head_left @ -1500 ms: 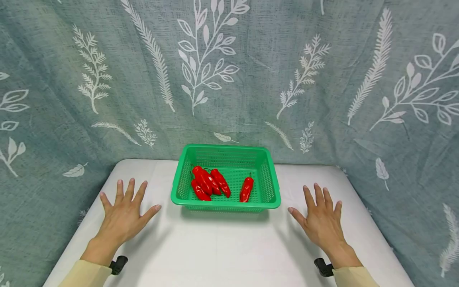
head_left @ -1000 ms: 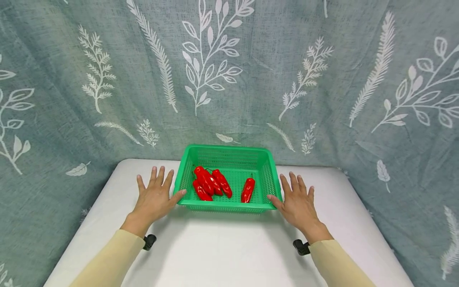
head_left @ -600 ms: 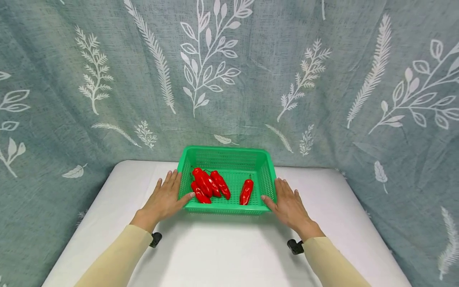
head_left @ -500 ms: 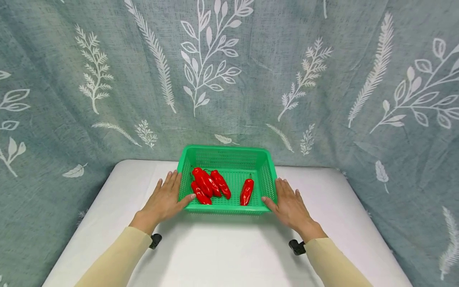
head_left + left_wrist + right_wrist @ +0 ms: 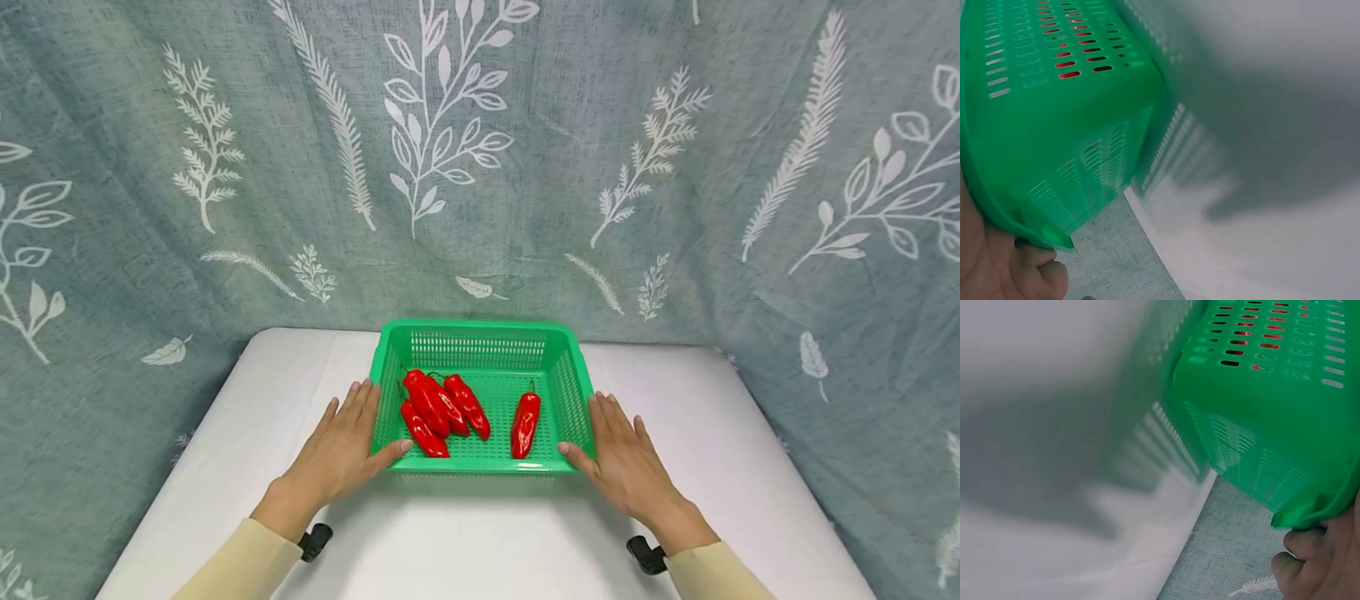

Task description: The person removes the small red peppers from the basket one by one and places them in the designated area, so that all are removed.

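Note:
A green perforated plastic basket (image 5: 480, 467) stands on the white table between the two hands. Several glossy red peppers (image 5: 426, 405) lie bunched in its left part, and a single red pepper (image 5: 526, 425) lies on the right. My left hand (image 5: 330, 454) grips the basket's left side, thumb over the front corner of the rim. On the opposite side my right hand (image 5: 633, 471) does likewise. Both wrist views show curled fingers below the rim, the left fingers (image 5: 1035, 275) and the right fingers (image 5: 1310, 562). Red shows through the slots of the basket wall (image 5: 1085, 106).
A white-covered table (image 5: 480, 550) lies under the basket, its back edge just behind it. A grey-green cloth (image 5: 540, 208) with white leaf prints hangs at the back and both sides. Black wrist cameras (image 5: 316, 542) sit at the sleeves.
Both hands have come inward from beside the basket and taken hold of its sides. Over the last half second the basket has shifted toward me; the peppers keep their arrangement.

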